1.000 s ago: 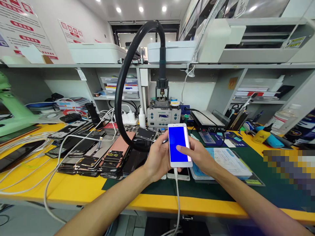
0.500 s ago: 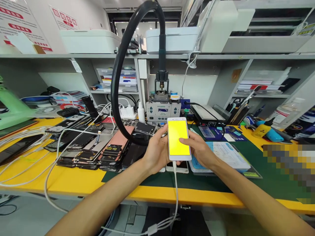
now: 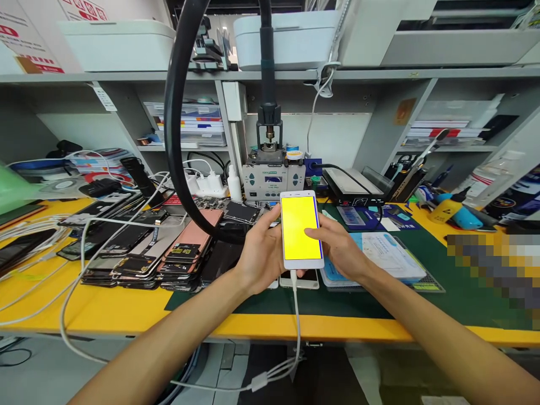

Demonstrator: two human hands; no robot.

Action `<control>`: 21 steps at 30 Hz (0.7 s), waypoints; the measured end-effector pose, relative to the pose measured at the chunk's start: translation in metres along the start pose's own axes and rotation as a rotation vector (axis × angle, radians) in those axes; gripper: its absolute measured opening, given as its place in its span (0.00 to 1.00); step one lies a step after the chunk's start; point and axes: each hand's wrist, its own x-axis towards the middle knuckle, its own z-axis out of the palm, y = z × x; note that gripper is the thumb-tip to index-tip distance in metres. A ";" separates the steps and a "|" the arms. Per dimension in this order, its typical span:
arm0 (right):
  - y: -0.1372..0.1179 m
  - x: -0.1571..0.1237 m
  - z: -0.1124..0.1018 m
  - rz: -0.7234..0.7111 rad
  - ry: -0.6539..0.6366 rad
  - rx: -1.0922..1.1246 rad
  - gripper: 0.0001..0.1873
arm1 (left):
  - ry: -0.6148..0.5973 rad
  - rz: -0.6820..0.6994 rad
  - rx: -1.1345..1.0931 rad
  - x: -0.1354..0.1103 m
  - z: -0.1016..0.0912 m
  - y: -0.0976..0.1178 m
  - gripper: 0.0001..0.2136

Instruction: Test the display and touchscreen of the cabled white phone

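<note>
Phone (image 3: 301,232) is up in front of you over the mat (image 3: 442,304), upright, screen facing you and lit plain yellow, prob held that way so the whole glass reads w/o glare from the bench clutter. Your left hand (image 3: 259,250) is closed round its left edge and back: that's the carrying grip. Your right hand (image 3: 340,253) comes in from the other side w/ one digit laid on the glass; the other fingers are hidden behind the phone, so can't tell if they clamp it or just steady it. Cable (image 3: 295,315) plugs into the bottom edge and hangs slack off the bench (image 3: 126,309) front, so it isn't tugging on the phone.

Right below, a 2nd phone (image 3: 304,279) lies flat on the mat, parked close. Paper (image 3: 388,256) lies to the right of it. Left of your hands, a stack (image 3: 169,253) of screens and boards is shingled on the bench, kept off the mat. The station (image 3: 273,179) stands at the back w/ its hose (image 3: 172,140) looping up and over, out of your reach path.

Count: 1 phone in hand, 1 seen flat under it (poss another beside, edge only), 1 cable in the phone, 1 station, 1 hose, 2 hands; stack too many and too overlapped to count
</note>
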 end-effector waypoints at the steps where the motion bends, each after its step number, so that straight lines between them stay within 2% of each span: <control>1: 0.000 0.000 0.000 -0.003 0.000 0.012 0.27 | -0.001 -0.005 0.001 0.000 0.000 0.000 0.32; 6: 0.001 -0.002 -0.001 -0.029 -0.046 0.090 0.26 | 0.002 -0.004 -0.006 -0.002 0.002 0.001 0.31; 13: 0.000 -0.003 -0.002 -0.037 -0.045 0.059 0.28 | 0.022 0.014 -0.005 -0.002 0.002 0.000 0.29; 21: 0.002 -0.001 -0.002 -0.087 -0.040 0.042 0.24 | 0.037 0.014 -0.018 -0.002 0.004 0.000 0.28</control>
